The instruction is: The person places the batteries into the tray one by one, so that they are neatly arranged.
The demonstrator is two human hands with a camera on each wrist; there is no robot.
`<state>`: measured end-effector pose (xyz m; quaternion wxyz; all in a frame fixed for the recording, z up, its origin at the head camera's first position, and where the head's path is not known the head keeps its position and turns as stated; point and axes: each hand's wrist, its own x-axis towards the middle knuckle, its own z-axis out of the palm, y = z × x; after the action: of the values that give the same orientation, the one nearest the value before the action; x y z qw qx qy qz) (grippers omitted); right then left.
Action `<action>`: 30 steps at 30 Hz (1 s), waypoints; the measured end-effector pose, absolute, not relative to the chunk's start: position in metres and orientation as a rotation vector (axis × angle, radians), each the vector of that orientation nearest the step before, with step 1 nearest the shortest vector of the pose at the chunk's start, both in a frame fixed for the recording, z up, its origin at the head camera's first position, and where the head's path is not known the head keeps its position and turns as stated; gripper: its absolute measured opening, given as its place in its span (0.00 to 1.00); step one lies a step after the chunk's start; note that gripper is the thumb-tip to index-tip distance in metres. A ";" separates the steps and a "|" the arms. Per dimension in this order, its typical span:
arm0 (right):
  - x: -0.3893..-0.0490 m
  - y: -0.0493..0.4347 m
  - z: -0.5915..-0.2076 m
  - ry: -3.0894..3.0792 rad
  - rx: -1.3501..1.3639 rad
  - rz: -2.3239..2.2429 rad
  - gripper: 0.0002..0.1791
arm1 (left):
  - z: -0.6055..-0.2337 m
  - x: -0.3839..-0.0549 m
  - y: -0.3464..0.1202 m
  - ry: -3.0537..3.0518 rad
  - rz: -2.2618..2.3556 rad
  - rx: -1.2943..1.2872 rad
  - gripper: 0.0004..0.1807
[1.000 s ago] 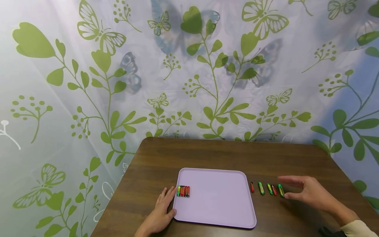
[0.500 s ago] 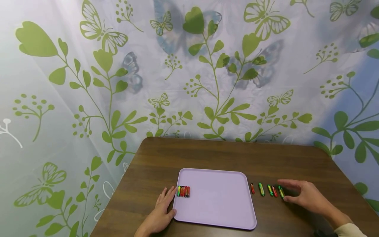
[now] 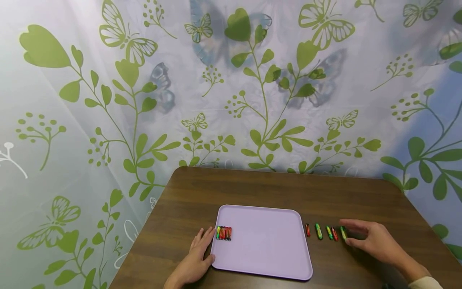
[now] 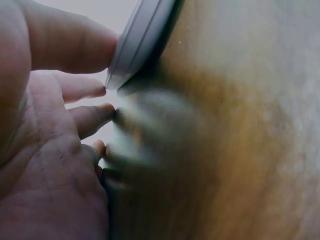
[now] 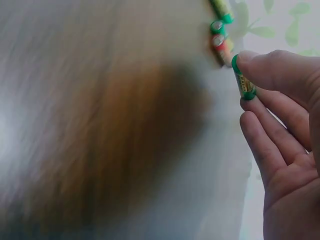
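My right hand [image 3: 375, 240] is over the table to the right of the tray. Its thumb and a finger pinch a green battery [image 5: 245, 82] by its two ends, seen close up in the right wrist view. Left of it lie a red battery [image 3: 334, 233] and a green battery [image 3: 329, 232] side by side, then another green one and a small red one beside the tray. My left hand [image 3: 194, 259], fingers extended, rests at the left edge of the lilac tray [image 3: 263, 245], thumb touching its rim. Several batteries [image 3: 223, 233], one green and the others red, stand in a row inside that edge.
The brown wooden table [image 3: 281, 188] reaches back to a curtain [image 3: 216, 100] printed with leaves and butterflies. The tray's raised rim stands between the loose batteries and those inside it.
My right hand has closed in on the rightmost green battery, its thumb and finger now pinching the ends. My left hand and the tray have stayed put.
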<state>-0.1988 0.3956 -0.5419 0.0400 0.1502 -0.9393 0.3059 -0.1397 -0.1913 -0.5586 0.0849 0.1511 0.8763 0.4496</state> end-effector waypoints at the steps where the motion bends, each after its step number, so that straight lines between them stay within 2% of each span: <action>1: -0.199 0.393 -0.540 -2.871 0.468 0.945 0.32 | -0.559 -0.140 -0.191 2.614 1.341 0.450 0.44; 11: -0.209 0.342 -0.523 -2.786 0.610 1.061 0.31 | -0.558 -0.141 -0.191 2.606 1.352 0.452 0.43; 30: -0.232 0.211 -0.532 -2.650 0.914 1.271 0.29 | -0.559 -0.143 -0.193 2.603 1.354 0.458 0.43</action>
<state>-0.2315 0.2105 -0.5320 0.0320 0.2969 -0.8605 0.4126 -0.1426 -0.1933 -0.5592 0.0857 0.1536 0.8733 0.4543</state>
